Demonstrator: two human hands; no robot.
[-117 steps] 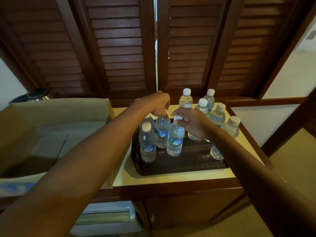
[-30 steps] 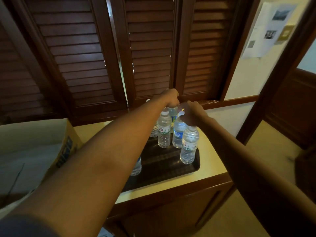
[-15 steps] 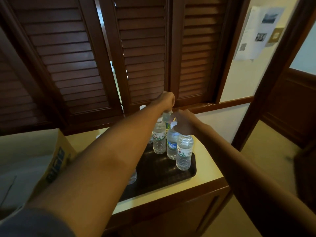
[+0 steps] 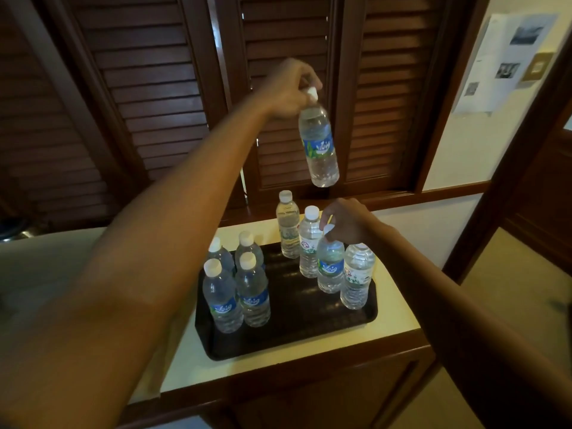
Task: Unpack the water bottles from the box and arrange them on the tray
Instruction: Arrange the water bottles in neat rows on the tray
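A dark brown tray lies on the cream counter top. My left hand holds a blue-labelled water bottle by its white cap, high in the air above the tray's far end. My right hand pinches the cap of another blue-labelled bottle standing on the tray's right side. Beside it stand a clear bottle on the right and another behind. Several blue-labelled bottles cluster on the tray's left. One bottle stands at the tray's far edge. The box is hidden behind my left arm.
Dark wooden louvred shutters close the back. The counter ends at a wooden edge on the right and front, with floor beyond. Papers hang on the white wall at the upper right.
My left hand has lifted a bottle by its cap from among the right-hand group, up into the air. My right hand stays on a bottle cap on the tray.
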